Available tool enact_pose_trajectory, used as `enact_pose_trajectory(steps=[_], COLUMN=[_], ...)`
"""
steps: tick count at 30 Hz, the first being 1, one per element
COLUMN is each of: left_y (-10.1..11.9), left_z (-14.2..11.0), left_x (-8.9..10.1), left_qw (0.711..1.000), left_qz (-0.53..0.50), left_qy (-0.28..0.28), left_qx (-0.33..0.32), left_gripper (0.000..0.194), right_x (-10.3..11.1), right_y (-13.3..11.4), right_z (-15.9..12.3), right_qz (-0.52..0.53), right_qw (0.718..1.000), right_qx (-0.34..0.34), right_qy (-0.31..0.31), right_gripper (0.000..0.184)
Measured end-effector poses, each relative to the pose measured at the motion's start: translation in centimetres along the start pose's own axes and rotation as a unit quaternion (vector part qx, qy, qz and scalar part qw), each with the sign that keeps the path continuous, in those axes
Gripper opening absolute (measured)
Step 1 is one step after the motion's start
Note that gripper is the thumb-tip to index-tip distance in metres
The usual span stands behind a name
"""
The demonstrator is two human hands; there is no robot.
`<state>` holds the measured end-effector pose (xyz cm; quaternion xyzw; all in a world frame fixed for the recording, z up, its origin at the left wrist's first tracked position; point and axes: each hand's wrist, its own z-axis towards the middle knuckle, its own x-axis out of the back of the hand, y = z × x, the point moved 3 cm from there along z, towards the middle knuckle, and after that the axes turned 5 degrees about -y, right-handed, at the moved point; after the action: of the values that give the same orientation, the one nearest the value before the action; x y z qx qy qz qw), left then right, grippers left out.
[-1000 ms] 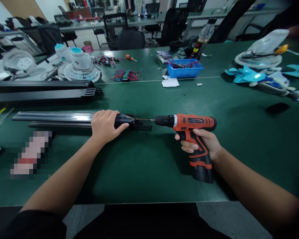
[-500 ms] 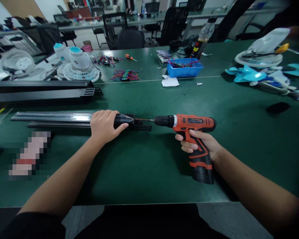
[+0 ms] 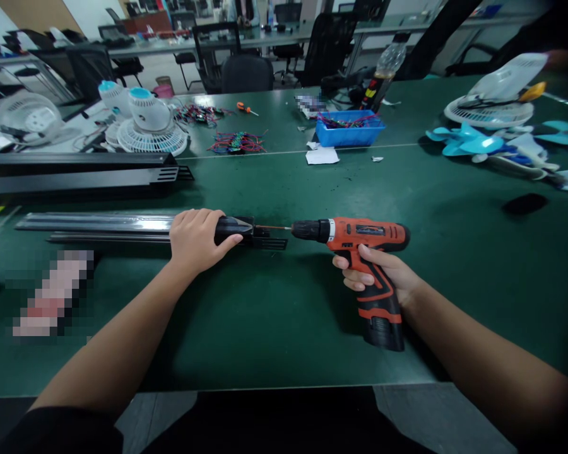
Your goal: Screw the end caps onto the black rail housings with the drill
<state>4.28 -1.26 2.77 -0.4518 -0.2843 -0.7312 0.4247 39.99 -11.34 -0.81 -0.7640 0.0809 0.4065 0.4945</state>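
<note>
My right hand (image 3: 373, 268) grips an orange and black cordless drill (image 3: 366, 233) by its handle, a finger at the trigger. From its chuck a long thin bit (image 3: 274, 227) points left and meets the end of a long black housing with a clear, shiny strip (image 3: 99, 222). My left hand (image 3: 199, 236) is wrapped over that housing near its right end, thumb along the near side. A slim dark rail with a slotted end (image 3: 269, 243) lies along the housing's near side. Whether the bit tip sits inside a screw is hidden.
More long dark housings (image 3: 76, 180) lie at the left. Behind stand white fan parts (image 3: 151, 126), wire bundles (image 3: 239, 142), an orange screwdriver (image 3: 246, 109), a blue bin (image 3: 350, 129) and a bottle (image 3: 385, 69). Blue fan blades (image 3: 466, 139) lie at the right; a blurred-out item (image 3: 54, 293) is near my left forearm.
The whole view has shifted very slightly. Both hands, the drill and the housing keep the same positions relative to each other.
</note>
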Motion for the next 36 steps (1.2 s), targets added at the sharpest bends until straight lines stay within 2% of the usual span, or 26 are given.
enact_pose_trajectory(steps=[7, 15, 23, 28, 36], left_y=[0.1, 0.1, 0.1, 0.0, 0.1], left_z=[0.0, 0.0, 0.0, -0.1, 0.0], left_x=[-0.1, 0.0, 0.0, -0.1, 0.0], left_qw=[1.000, 1.000, 1.000, 1.000, 1.000], left_qz=[0.008, 0.010, 0.006, 0.005, -0.003], left_qy=[0.011, 0.006, -0.001, -0.005, 0.000], left_qx=[-0.004, -0.005, 0.000, 0.005, 0.005], left_gripper=[0.074, 0.074, 0.073, 0.074, 0.069], right_x=[0.2, 0.1, 0.6, 1.4, 1.1], right_y=[0.0, 0.0, 0.1, 0.4, 0.3], right_z=[0.0, 0.0, -0.2, -0.4, -0.3], right_qz=[-0.008, -0.013, -0.039, -0.039, -0.022], right_qw=[1.000, 1.000, 0.999, 0.998, 0.999], right_qx=[0.001, -0.004, -0.006, -0.023, -0.023], right_qy=[-0.008, 0.003, 0.022, 0.033, 0.036], right_gripper=[0.030, 0.031, 0.026, 0.027, 0.031])
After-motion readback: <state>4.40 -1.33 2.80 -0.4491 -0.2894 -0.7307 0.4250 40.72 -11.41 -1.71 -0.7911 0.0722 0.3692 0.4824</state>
